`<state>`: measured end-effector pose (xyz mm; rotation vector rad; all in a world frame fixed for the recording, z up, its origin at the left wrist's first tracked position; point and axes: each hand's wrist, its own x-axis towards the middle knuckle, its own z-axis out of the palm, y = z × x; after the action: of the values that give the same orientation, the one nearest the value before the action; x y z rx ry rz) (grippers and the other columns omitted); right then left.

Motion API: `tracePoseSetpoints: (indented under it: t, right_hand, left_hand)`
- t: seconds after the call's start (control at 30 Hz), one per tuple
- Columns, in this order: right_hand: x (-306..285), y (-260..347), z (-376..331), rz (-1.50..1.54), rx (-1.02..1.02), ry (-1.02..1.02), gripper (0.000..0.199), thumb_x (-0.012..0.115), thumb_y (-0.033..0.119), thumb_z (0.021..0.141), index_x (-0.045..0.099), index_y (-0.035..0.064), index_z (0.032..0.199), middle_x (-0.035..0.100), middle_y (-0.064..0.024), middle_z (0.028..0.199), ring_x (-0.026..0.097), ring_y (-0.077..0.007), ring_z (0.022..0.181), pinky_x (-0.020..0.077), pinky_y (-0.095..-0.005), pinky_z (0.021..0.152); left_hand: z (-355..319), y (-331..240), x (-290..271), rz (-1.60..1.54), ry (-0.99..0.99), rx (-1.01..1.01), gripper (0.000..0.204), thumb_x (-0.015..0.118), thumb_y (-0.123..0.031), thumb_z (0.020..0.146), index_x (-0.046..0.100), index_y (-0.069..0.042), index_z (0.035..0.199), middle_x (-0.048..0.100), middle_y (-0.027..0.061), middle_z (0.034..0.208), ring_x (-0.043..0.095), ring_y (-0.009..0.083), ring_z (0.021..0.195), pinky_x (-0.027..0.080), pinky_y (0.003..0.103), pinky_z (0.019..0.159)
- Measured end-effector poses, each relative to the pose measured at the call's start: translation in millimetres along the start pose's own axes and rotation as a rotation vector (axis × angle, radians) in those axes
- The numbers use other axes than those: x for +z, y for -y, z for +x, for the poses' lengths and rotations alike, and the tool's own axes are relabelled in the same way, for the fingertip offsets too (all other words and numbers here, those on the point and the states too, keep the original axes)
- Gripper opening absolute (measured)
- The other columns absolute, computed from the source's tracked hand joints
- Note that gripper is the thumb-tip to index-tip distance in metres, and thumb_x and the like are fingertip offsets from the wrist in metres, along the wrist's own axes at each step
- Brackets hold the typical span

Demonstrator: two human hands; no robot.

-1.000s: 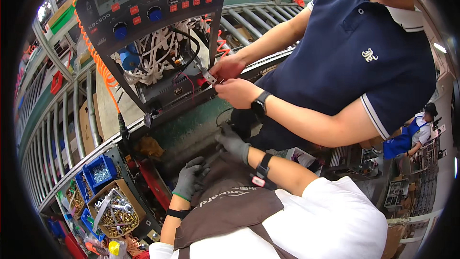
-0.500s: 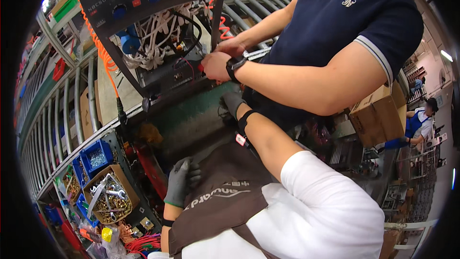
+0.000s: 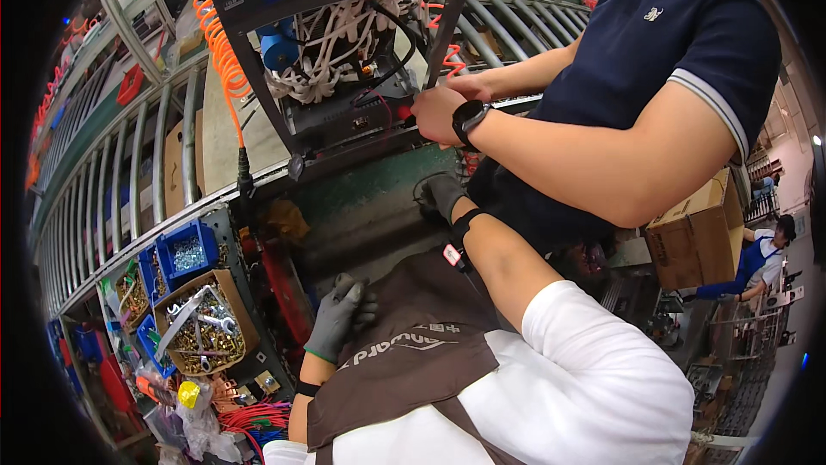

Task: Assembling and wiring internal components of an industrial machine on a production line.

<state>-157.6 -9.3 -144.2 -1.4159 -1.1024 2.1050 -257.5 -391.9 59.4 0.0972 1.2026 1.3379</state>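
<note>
My left hand (image 3: 341,317), in a grey glove, hovers beside the brown apron (image 3: 413,336) with its fingers loosely bent and apart, nothing visible in them. Farther off, my right hand (image 3: 445,196), also gloved, hangs below the co-worker's hands near the frame of the machine. Its fingers point away and are partly lost in dark shadow. A black control cabinet (image 3: 344,112) with knobs and red buttons stands open on the roller line, white cables and a blue cylinder (image 3: 279,50) inside. At its lower right corner, the co-worker's hands (image 3: 443,110) work by a red part.
Blue bins (image 3: 187,252) of screws and a cardboard box (image 3: 206,362) of fasteners with wrenches on top sit at left. Red wires (image 3: 258,418) lie below them. An orange coiled hose (image 3: 225,61) hangs beside the cabinet. A large carton (image 3: 697,237) stands at right, near another person.
The view has shifted, so the cabinet and co-worker appear farther right. My left hand sits slightly higher in the picture, its fingers a little less curled. The co-worker's hands stay at the cabinet corner.
</note>
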Motion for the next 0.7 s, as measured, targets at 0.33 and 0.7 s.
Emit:
tracePoseSetpoints:
  t: [0.33,0.7]
  right_hand:
    - [138.6,17.5,-187.5,-0.668,-0.038,0.711,0.033,0.054,0.017,0.082,0.059,0.0069,0.114,0.063,-0.0097,0.096,0.061,-0.0171,0.079,0.0508,-0.0313,0.068]
    - [166.4,30.9,-220.6,-0.841,-0.065,1.003,0.024,0.055,0.013,0.083,0.060,0.0070,0.106,0.059,-0.0037,0.088,0.054,-0.0105,0.078,0.0450,-0.0260,0.069]
  left_hand:
    - [15.5,-9.3,-14.0,0.023,-0.127,0.042,0.040,0.047,-0.029,0.095,0.047,-0.001,0.123,0.060,0.0090,0.095,0.059,0.0160,0.078,0.051,0.028,0.068]
    - [28.2,-32.8,-23.9,0.039,0.047,0.100,0.041,0.046,-0.037,0.094,0.047,-0.006,0.120,0.059,0.0062,0.082,0.056,0.0117,0.059,0.048,0.023,0.052]
